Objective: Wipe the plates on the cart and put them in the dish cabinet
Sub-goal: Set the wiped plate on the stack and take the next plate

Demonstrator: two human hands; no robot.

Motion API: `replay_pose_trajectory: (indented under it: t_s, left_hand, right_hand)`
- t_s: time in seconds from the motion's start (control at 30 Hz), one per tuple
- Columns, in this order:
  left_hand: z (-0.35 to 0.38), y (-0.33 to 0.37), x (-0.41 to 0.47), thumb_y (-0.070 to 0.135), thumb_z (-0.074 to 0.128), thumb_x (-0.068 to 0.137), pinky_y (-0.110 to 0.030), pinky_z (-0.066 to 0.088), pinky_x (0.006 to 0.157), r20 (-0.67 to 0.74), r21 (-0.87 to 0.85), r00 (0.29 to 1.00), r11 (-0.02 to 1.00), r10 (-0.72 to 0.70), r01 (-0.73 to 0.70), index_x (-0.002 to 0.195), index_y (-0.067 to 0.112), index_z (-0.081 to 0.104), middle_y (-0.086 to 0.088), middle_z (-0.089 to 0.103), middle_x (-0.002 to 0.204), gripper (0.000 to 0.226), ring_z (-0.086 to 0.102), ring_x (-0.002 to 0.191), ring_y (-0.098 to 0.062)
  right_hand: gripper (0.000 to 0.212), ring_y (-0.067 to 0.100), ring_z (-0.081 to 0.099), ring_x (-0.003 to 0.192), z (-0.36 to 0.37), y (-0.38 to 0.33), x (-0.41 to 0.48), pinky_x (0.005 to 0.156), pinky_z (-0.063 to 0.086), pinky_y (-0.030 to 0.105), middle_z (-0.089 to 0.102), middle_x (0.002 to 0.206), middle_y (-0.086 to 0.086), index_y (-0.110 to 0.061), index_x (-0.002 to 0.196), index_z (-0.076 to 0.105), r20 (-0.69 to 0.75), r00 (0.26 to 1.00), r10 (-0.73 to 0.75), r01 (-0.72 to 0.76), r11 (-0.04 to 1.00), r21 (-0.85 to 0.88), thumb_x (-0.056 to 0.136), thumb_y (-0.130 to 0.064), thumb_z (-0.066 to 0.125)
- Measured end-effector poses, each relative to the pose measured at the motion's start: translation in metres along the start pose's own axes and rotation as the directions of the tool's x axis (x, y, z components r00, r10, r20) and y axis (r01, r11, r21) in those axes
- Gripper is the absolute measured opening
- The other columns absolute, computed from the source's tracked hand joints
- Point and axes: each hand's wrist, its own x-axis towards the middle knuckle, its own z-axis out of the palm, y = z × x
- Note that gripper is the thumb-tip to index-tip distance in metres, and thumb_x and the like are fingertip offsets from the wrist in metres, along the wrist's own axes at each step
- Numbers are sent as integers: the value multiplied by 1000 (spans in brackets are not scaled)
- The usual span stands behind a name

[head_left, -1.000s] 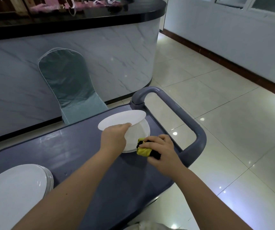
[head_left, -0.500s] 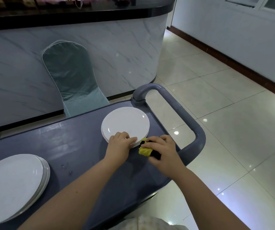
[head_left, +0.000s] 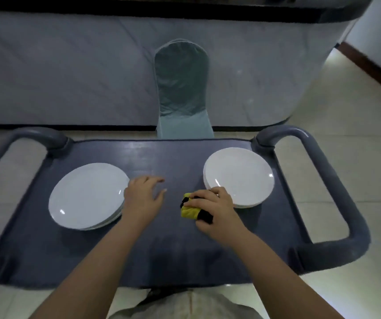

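Sitting on the cart (head_left: 173, 249) are two piles of white plates: the left stack (head_left: 88, 195) toward the near left, the right stack (head_left: 239, 177) toward the far right, well apart with bare cart top between them. None is in a dish cabinet, and no cabinet is in view.

Between the stacks lie both hands. The right hand (head_left: 212, 209) has its fingers curled over a bunched yellow-and-black cloth (head_left: 190, 209), pressing it to the cart top just beside the near-left rim of the right stack. The left hand (head_left: 143, 196) holds nothing; its fingers are spread and loose, thumb apart from the rest, its heel just beside the right rim of the left stack. Whether it touches the cart I cannot tell.

I judge this a gap between plates: cloth ready, no plate in hand. Which stack is wiped the frame does not say. The next move calls for the free hand to get fingertips under one top rim, lift that plate alone off its stack, and bring it to the cloth.

Beyond the cart stands a covered chair (head_left: 181, 88) against a marbled counter (head_left: 69, 65).
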Motion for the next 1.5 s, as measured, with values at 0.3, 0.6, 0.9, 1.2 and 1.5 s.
replay_pose_trajectory:
  t_s: [0.3,0.6,0.9,1.2,1.5]
  left_hand:
    - [-52,-75,-99,24,70,83,-40,48,85,-145,-82,880,891,-453,446,108,22,70,2,67,105,25,55,101,-26]
    - [-73,-120,-93,41,60,92,-38,56,68,139,-668,285,123,-948,734,105,12,52,-13,65,93,33,65,75,-25]
    - [-69,-146,-79,27,61,94,-28,46,53,235,-687,302,61,-924,724,78,10,52,-11,64,78,25,59,59,-20]
    - [-79,-161,-96,25,58,96,-44,58,72,369,-864,287,-212,-884,457,108,10,56,-9,63,109,18,62,100,-29]
    - [-90,-163,-99,11,59,95,-43,58,64,503,-835,374,-325,-780,444,126,9,51,-12,60,123,32,62,101,-29]
  right_hand:
    - [45,23,40,100,108,-40,53,79,47,43,60,127,-11,-32,115,65,338,906,-255,294,953,-68,73,-19,73]
    - [51,31,36,128,140,-39,46,103,33,51,50,139,-8,-36,127,59,545,825,-152,251,961,-111,84,-58,43]
    - [39,18,32,125,136,-34,76,103,26,32,47,135,-17,-35,128,56,587,805,82,-11,992,-123,92,-49,59]
    - [18,12,40,111,136,-31,86,99,32,32,56,118,-16,-31,105,69,563,825,52,0,996,-91,89,-37,67]
    - [9,18,51,83,129,-44,88,77,31,31,60,85,-6,-18,83,65,329,936,-127,174,977,-119,91,-23,65]
